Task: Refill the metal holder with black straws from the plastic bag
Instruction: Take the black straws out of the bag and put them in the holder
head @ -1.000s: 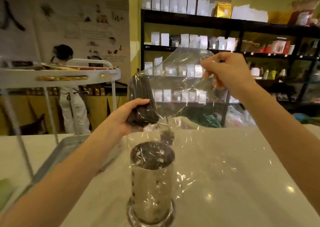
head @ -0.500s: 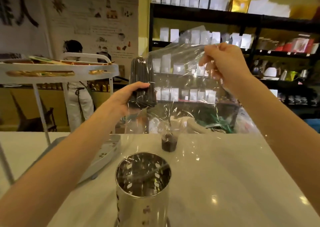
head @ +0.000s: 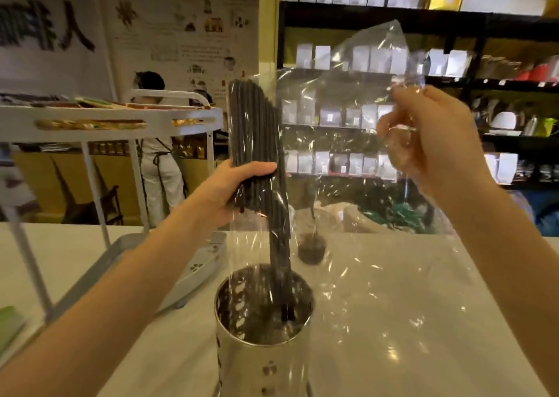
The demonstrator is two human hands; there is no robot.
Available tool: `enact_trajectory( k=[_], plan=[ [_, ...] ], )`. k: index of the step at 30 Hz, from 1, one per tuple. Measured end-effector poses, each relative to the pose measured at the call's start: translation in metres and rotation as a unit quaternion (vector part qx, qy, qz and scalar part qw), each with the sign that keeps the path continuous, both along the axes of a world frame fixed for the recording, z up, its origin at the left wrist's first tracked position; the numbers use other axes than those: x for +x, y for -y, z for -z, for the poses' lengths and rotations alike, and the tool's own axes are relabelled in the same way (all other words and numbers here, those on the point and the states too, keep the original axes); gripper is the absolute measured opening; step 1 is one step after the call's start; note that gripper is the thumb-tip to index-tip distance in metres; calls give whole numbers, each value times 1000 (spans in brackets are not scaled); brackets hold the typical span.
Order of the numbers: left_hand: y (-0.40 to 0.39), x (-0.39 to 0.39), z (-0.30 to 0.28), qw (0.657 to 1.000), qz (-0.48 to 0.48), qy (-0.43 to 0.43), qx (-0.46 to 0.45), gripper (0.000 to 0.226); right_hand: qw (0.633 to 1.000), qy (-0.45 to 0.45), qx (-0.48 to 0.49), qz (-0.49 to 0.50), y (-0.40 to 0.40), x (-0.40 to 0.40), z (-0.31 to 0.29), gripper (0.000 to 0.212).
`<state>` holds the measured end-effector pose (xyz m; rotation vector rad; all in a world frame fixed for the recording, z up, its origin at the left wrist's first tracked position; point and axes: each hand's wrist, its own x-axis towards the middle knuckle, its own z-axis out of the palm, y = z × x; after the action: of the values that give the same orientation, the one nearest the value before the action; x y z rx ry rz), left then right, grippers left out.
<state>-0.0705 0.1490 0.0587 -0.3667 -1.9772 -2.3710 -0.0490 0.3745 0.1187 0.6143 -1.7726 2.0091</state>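
Observation:
A perforated metal holder (head: 263, 363) stands on the white counter near the front edge. Above it my left hand (head: 233, 191) grips a bundle of black straws (head: 252, 133) through the clear plastic bag (head: 348, 124), held almost upright. Several straws (head: 279, 260) slide down out of the bundle, their lower ends inside the holder. My right hand (head: 432, 145) pinches the bag's upper corner, holding it up to the right. The bag's open lower part drapes over the holder's rim.
A white rolling cart (head: 106, 121) stands at the left with a tray base (head: 193, 272) beside the holder. A small dark cup (head: 311, 247) sits behind the holder. Black shelves (head: 423, 18) with white packets fill the back. A person in white (head: 160, 169) stands far behind.
The bag of straws has been raised and turned more upright over the holder. Several straws have slipped down into the holder. My view has moved closer.

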Motion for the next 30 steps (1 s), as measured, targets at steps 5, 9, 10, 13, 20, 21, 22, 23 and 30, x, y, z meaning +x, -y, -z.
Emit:
enact_trajectory(
  k=[5, 9, 10, 13, 20, 21, 22, 23, 30],
  plan=[
    [1, 17, 12, 998, -56, -38, -15, 43, 1000, -12, -12, 3, -3, 5, 21, 13],
    [2, 27, 18, 993, -91, -67, -13, 38, 1000, 18, 4, -11, -5, 1, 39, 10],
    [2, 30, 18, 992, -100, -71, -18, 38, 1000, 23, 7, -15, -5, 1, 42, 10],
    [1, 38, 17, 988, -121, -88, -34, 46, 1000, 20, 6, -5, -8, 2, 47, 12],
    [2, 57, 10, 977, -151, -136, -63, 48, 998, -53, -12, 39, -10, 12, 56, 17],
    [2, 61, 10, 977, -147, -142, -60, 48, 997, -67, -12, 45, -10, 14, 58, 18],
    [2, 64, 10, 977, -140, -148, -63, 48, 996, -80, -11, 48, -9, 16, 59, 20],
    [2, 67, 11, 977, -136, -151, -69, 49, 995, -89, -12, 47, -9, 17, 61, 21],
    [-3, 87, 10, 975, -109, -172, -90, 49, 995, -97, -15, 22, -6, 24, 67, 24]
  ],
)
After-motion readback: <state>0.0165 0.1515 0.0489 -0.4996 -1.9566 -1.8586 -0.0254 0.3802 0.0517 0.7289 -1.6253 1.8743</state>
